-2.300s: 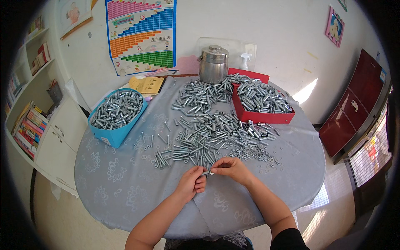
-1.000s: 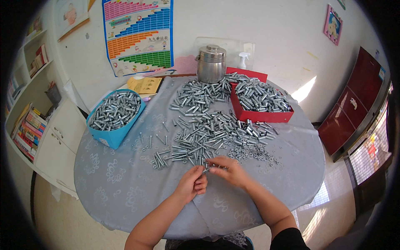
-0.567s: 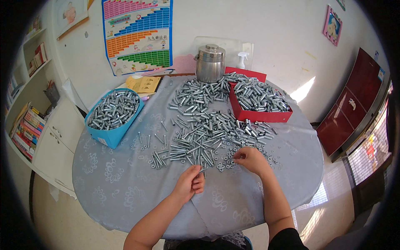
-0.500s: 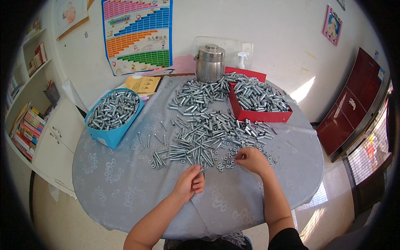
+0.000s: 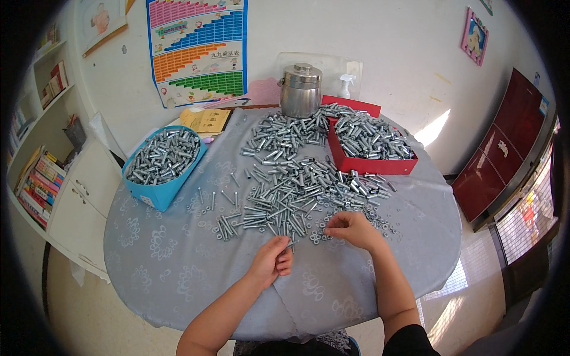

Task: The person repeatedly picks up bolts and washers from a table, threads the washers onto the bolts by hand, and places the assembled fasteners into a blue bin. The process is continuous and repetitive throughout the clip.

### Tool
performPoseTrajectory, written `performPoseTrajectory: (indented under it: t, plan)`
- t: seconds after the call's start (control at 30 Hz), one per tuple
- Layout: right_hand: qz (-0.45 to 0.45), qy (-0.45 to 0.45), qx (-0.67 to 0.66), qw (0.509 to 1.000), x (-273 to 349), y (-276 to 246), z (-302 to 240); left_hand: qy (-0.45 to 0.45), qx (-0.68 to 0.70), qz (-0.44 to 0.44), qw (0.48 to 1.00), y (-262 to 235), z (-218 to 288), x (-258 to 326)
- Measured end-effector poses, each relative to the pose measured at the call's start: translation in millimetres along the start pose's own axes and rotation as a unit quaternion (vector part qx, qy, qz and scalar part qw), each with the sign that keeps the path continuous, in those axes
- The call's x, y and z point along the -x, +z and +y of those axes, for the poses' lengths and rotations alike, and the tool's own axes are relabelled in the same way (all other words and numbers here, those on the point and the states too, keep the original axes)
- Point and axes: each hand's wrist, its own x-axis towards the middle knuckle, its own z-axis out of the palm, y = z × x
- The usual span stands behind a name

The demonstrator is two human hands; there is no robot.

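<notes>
Your left hand (image 5: 272, 261) pinches a bolt (image 5: 289, 244) just below the bolt pile (image 5: 297, 190); your right hand (image 5: 351, 228) fingers close narrowly on washers (image 5: 320, 228) at its edge.

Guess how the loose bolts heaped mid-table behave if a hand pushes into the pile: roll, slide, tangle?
The bolts look like rigid metal cylinders, so they would probably roll and scatter, not clump. The tablecloth looks smooth, so strays likely slide far. The flat washers near the right hand should skid rather than roll.
</notes>
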Motion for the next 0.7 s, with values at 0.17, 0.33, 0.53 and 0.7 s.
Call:
performPoseTrajectory:
  t: [0.17,0.33,0.53,0.7]
  plan:
    - [-0.111,-0.045,-0.179,0.976,-1,24,-2,-0.015,-0.017,-0.01,1.0,1,-3,-2]
    - [-0.131,-0.037,-0.197,0.971,-2,37,1,-0.026,-0.02,-0.027,0.999,2,-3,-1]
    - [-0.136,-0.028,-0.222,0.965,-3,41,2,-0.036,-0.006,-0.021,0.999,2,-4,-1]
    - [-0.131,-0.039,-0.218,0.966,-3,43,3,-0.037,0.015,-0.015,0.999,1,-6,-2]
